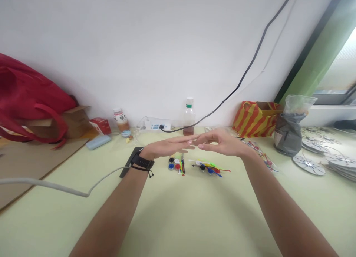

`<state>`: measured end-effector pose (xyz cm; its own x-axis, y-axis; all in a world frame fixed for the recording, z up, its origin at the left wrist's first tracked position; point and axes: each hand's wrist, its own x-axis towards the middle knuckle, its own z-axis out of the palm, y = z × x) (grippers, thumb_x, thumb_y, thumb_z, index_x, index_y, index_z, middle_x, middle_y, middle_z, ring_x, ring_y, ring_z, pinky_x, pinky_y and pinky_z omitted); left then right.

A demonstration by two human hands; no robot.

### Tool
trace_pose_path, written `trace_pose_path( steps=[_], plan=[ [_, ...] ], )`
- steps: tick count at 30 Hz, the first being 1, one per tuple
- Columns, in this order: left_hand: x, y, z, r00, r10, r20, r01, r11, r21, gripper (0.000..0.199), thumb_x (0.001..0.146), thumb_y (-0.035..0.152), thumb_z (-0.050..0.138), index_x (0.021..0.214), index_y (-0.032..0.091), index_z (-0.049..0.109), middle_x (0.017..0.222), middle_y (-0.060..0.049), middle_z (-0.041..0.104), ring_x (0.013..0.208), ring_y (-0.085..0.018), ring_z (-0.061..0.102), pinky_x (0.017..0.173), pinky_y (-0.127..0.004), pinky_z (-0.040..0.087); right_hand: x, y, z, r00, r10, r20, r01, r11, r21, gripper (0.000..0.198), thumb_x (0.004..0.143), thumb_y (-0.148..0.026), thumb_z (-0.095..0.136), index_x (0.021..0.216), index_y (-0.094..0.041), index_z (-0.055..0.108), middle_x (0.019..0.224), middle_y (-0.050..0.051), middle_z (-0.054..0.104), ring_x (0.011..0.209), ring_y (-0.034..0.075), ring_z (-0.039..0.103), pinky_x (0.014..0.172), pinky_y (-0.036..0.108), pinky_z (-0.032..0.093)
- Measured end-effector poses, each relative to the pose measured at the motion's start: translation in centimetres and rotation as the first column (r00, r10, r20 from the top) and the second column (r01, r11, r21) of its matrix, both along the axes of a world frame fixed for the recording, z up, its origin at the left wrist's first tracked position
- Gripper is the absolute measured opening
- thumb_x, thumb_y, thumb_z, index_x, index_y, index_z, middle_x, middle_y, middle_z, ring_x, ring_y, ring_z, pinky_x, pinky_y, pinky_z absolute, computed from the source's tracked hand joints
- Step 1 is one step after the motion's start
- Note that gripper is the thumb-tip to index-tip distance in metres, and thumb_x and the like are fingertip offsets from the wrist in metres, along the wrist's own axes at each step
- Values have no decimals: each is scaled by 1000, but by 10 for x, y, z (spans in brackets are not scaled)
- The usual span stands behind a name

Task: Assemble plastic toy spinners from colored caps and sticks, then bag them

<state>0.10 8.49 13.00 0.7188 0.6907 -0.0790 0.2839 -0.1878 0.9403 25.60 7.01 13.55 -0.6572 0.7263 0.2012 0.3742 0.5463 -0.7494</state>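
Above the table, my left hand (171, 145) reaches inward with its fingers stretched out flat, a black watch (142, 162) on its wrist. My right hand (222, 142) comes from the other side, fingers curved and thumb apart from them. The fingertips of both hands meet or overlap in view; whether they touch is unclear. I see nothing held in either. Below the left hand lie small round plastic pieces (174, 164) in black, white, blue and red, beside a bunch of slim coloured arrows (182, 166). Under the right hand is a group of spinner arrows with round bases (210, 169).
A bottle (189, 118) and a white power strip (154, 125) stand by the wall. Left are a black flat device (131, 162), a labelled bottle (121, 120) and a red bag (30, 90). Right are a striped bag (254, 118), a grey bag (288, 133) and slotted discs (308, 165).
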Motion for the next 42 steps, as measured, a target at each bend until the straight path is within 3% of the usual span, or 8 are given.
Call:
trace_pose_path(
  steps=[6,11,16,22,32,37,39,42],
  plan=[
    [4,-8,8,998,-59,-31,61,997,57,52,89,52,68,139,41,60,150,-1,56,139,-29,51,96,-35,55,1,-3,4,977,191,93,-180,977,-112,33,90,-44,68,120,-33,76,132,1,69,112,25,68,91,34,56],
    [4,-9,13,990,-130,-59,133,989,61,57,90,52,68,145,45,52,159,5,44,146,-29,43,104,-37,50,2,-3,1,971,236,38,-222,950,-217,50,82,-42,79,130,-32,71,137,4,67,127,28,62,107,42,50],
    [6,-11,16,953,-303,-19,304,952,31,54,100,60,46,151,44,43,165,7,32,154,-24,28,122,-41,29,-1,-4,0,926,372,-66,-367,848,-381,67,79,-41,82,141,-29,61,146,6,60,138,27,53,115,45,41],
    [9,-15,15,946,-312,84,314,949,-7,55,98,63,45,145,37,55,158,1,47,150,-27,36,116,-41,39,-10,-5,-5,897,421,-133,-433,778,-455,76,72,-46,87,141,-27,60,149,7,56,145,26,44,118,42,37],
    [8,-16,18,932,-363,6,363,930,-52,64,96,71,42,150,37,50,159,2,44,152,-26,31,120,-37,34,-20,-6,-14,854,505,-124,-498,727,-473,82,77,-42,84,150,-26,50,154,10,51,148,26,40,121,40,32],
    [4,-14,21,883,-463,-77,459,886,-62,65,103,67,22,158,37,33,167,4,28,155,-27,23,125,-44,26,-20,-1,-21,801,598,-21,-542,711,-448,92,83,-47,79,160,-26,33,167,9,29,155,27,24,126,40,19],
    [1,-11,21,925,-363,-108,364,931,-10,62,104,66,18,158,39,31,168,4,26,154,-28,25,123,-48,29,-17,2,-22,793,608,-32,-553,697,-456,99,85,-48,78,163,-28,20,168,9,25,156,28,20,126,42,19],
    [-2,-3,18,999,35,-26,-27,961,276,59,105,62,21,153,37,42,163,-1,38,149,-28,37,119,-48,36,-8,7,-24,836,527,-153,-534,718,-447,103,87,-52,75,164,-32,9,169,9,22,156,28,18,124,45,23]
  ],
)
